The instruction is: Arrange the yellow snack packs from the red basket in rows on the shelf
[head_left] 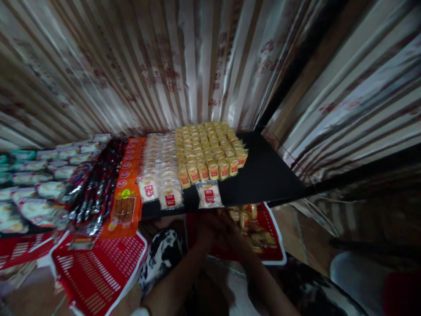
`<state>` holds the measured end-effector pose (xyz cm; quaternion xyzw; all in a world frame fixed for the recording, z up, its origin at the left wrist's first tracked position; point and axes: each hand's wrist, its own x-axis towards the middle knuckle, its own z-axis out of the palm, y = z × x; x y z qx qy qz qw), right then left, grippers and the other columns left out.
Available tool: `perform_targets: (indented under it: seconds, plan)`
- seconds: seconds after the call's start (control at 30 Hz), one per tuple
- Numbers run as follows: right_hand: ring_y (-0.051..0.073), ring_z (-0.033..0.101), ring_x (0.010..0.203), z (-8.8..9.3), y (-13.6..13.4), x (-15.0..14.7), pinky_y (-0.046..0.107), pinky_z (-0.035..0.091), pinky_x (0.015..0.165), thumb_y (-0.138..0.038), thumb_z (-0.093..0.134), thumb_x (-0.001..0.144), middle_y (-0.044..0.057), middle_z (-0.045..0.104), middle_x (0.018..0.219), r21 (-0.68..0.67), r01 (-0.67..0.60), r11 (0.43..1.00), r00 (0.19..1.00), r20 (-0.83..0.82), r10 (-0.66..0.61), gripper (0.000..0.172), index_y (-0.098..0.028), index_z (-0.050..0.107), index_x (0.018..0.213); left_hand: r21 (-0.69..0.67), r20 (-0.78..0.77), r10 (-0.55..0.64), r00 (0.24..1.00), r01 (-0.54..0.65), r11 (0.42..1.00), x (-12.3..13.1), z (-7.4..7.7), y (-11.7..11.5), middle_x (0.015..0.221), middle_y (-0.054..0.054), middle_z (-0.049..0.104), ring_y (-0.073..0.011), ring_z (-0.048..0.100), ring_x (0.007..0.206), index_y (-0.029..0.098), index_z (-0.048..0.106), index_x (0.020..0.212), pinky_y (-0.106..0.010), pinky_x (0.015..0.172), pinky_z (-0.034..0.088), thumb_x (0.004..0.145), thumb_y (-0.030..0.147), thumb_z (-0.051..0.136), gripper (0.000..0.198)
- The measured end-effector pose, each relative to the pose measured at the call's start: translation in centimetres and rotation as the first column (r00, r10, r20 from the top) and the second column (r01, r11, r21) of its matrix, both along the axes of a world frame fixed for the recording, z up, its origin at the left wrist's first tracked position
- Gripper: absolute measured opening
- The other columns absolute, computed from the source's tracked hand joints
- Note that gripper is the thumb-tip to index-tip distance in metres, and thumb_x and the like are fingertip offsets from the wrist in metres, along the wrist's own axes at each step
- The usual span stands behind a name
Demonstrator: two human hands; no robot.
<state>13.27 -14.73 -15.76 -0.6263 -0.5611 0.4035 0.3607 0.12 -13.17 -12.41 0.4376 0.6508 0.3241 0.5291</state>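
Observation:
Below the edge of the black shelf, my left hand (208, 228) and my right hand (229, 231) are close together over a red basket (280, 239) with a white rim. Both are dark and blurred, so their fingers and anything in them cannot be made out. Yellow wrapped snack packs (259, 237) lie loose in the basket, to the right of my hands. On the shelf just above, a clear packet with white contents and a red label (209, 195) lies at the front edge. Rows of upright yellow snack packs (210, 153) stand behind it.
Left along the black shelf (263, 175) are white packets (169, 195), orange packets (126, 184), dark shiny packets (98, 188) and white-and-green packets (29, 175). Another red basket (98, 267) sits below left. Printed striped sheeting (197, 66) hangs behind.

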Motion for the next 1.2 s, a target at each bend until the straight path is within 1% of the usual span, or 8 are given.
perform_targets:
  seconds: [0.13,0.27,0.47,0.63,0.73,0.87,1.07,1.2]
  plan:
    - [0.027,0.062,0.103,4.0,-2.6,0.6,0.043,0.049,0.091,-0.032,0.059,0.067,0.012,0.067,0.110,-0.021,0.021,1.000,0.998,-0.064,-0.023,0.039,-0.022,0.066,0.104,-0.018,0.147,-0.062,0.987,0.065,0.998,-1.8,3.4,-2.0,0.098,-0.009,0.070,-0.0213,0.065,0.090,0.017,0.063,0.095,-0.032,0.082,0.051,0.065,0.011,0.066,0.030]
    - [0.025,0.059,0.110,8.2,-3.6,-2.3,0.040,0.048,0.094,-0.032,0.061,0.068,0.010,0.064,0.118,0.010,-0.001,1.000,0.996,-0.085,0.002,0.048,-0.024,0.061,0.115,0.057,0.232,-0.062,0.971,0.050,0.997,-5.8,6.9,-4.1,0.096,-0.006,0.070,-0.0199,0.064,0.089,0.017,0.061,0.093,-0.031,0.083,0.049,0.065,0.013,0.061,0.028]
    - [0.023,0.063,0.098,12.8,-1.0,-11.1,0.037,0.052,0.086,-0.031,0.054,0.077,0.009,0.065,0.112,0.178,-0.139,0.974,0.990,0.042,0.133,0.053,-0.022,0.050,0.129,0.191,0.162,0.168,0.972,-0.198,0.962,-13.2,10.2,-3.8,0.097,-0.006,0.069,-0.0192,0.064,0.089,0.017,0.060,0.097,-0.030,0.082,0.049,0.068,0.025,0.062,0.030]
    - [0.022,0.052,0.117,15.4,1.9,-18.5,0.039,0.044,0.100,-0.021,0.043,0.085,0.011,0.055,0.128,0.441,-0.197,0.876,0.973,0.199,0.119,0.050,-0.020,0.043,0.135,0.237,0.216,0.375,0.901,-0.421,0.875,-18.4,11.9,-0.6,0.091,-0.008,0.069,-0.0178,0.065,0.078,0.015,0.054,0.103,-0.031,0.073,0.053,0.071,0.025,0.059,0.034]
    - [0.023,0.043,0.125,15.8,2.9,-20.7,0.044,0.038,0.105,-0.016,0.042,0.085,0.011,0.049,0.134,0.535,-0.214,0.817,0.955,0.289,0.061,0.046,-0.021,0.049,0.130,0.317,0.165,0.435,0.885,-0.465,0.827,-20.5,12.5,1.3,0.092,-0.010,0.068,-0.0172,0.065,0.077,0.013,0.053,0.103,-0.031,0.072,0.053,0.073,0.022,0.058,0.032]
    - [0.029,0.032,0.132,14.9,3.6,-20.2,0.051,0.037,0.104,-0.011,0.043,0.084,0.012,0.037,0.144,0.569,-0.243,0.786,0.899,0.437,-0.038,0.038,-0.019,0.062,0.115,0.354,0.051,0.438,0.898,-0.426,0.833,-21.6,12.0,3.3,0.089,-0.009,0.068,-0.0175,0.065,0.075,0.013,0.055,0.103,-0.030,0.069,0.053,0.075,0.019,0.057,0.029]
    - [0.030,0.028,0.132,12.7,4.5,-18.2,0.050,0.040,0.102,-0.012,0.041,0.086,0.012,0.032,0.147,0.571,-0.284,0.770,0.832,0.546,-0.098,0.038,-0.017,0.059,0.119,0.375,-0.246,0.462,0.852,-0.356,0.856,-20.7,10.8,5.2,0.094,-0.010,0.069,-0.0213,0.065,0.084,0.015,0.057,0.107,-0.035,0.078,0.050,0.078,0.023,0.057,0.030]
    - [0.028,0.027,0.132,11.9,4.9,-18.0,0.048,0.039,0.103,-0.011,0.040,0.087,0.013,0.034,0.145,0.588,-0.289,0.755,0.827,0.551,-0.112,0.037,-0.017,0.058,0.119,0.433,-0.349,0.459,0.817,-0.293,0.852,-19.9,11.0,5.7,0.110,-0.014,0.063,-0.0235,0.058,0.106,0.012,0.057,0.111,-0.037,0.093,0.045,0.080,0.023,0.053,0.033]
